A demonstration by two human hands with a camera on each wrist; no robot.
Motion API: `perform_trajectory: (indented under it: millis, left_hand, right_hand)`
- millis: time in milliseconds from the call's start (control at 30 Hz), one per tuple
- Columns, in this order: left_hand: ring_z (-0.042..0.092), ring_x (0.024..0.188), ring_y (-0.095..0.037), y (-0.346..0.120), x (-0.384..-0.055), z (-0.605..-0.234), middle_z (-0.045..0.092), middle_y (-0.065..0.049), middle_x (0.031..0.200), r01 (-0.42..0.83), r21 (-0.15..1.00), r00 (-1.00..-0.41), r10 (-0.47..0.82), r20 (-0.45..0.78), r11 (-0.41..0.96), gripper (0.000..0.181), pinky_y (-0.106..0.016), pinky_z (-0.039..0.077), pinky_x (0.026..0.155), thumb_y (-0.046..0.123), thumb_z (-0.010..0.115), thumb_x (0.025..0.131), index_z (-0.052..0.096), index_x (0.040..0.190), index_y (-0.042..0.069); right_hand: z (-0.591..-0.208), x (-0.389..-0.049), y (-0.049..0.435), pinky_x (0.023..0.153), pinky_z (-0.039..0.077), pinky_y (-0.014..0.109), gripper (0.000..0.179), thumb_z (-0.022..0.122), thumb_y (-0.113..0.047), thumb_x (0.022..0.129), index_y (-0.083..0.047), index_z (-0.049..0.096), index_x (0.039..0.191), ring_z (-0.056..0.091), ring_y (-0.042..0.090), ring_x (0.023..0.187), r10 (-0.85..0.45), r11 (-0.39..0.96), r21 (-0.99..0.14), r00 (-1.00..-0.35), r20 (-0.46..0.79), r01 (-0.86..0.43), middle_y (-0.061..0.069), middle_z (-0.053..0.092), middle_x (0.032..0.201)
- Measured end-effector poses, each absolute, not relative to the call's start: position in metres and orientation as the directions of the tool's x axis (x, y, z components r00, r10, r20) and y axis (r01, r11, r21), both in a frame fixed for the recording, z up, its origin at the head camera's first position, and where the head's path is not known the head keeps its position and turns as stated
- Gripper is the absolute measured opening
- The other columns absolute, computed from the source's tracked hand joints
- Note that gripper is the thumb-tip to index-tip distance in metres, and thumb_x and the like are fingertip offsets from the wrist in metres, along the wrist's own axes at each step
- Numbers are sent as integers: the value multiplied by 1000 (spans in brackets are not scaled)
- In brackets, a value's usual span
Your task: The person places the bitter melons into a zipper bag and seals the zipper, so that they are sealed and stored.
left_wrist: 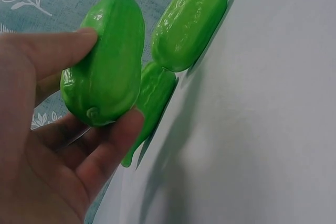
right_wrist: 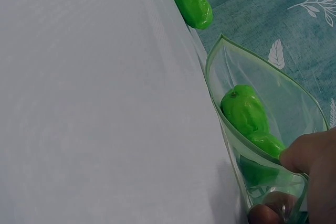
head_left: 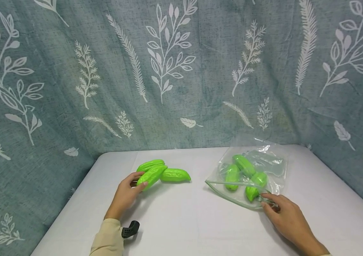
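Observation:
My left hand (head_left: 127,193) grips a bright green bitter melon (head_left: 152,176) between thumb and fingers, lifted off the white table and tilted. Just behind it lie two more, one bitter melon (head_left: 150,164) at the back and another bitter melon (head_left: 175,175) to the right. My right hand (head_left: 288,216) pinches the near right edge of a clear zip bag (head_left: 232,201) with a green rim. The bag lies flat with its mouth gaping toward me, as the right wrist view shows. Inside are several green bitter melons (right_wrist: 244,111), partly overlapping.
A white cloth covers the table (head_left: 197,224). Behind it and at both sides hangs a teal curtain (head_left: 207,71) with white leaf prints. A black device (head_left: 130,229) is strapped at my left wrist, by the beige sleeve (head_left: 108,238).

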State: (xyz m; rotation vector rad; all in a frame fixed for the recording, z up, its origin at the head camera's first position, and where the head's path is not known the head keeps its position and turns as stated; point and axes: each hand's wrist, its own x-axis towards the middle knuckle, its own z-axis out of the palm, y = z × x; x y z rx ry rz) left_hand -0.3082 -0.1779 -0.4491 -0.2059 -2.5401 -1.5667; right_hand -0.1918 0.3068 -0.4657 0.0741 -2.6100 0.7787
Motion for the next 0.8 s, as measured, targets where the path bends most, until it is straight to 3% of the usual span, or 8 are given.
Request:
perform_trajectory:
  millis: [800]
  left_hand:
    - [63, 103, -24, -156, -303, -445, 66, -8, 124, 255, 859, -967, 110, 231, 444, 45, -32, 56, 75, 22, 75, 92, 62, 135, 16]
  right_hand:
    - [-465, -191, 306, 76, 55, 51, 31, 71, -25, 94, -12, 71, 123, 69, 27, 88, 60, 845, -505, -908, 414, -174, 9, 70, 105]
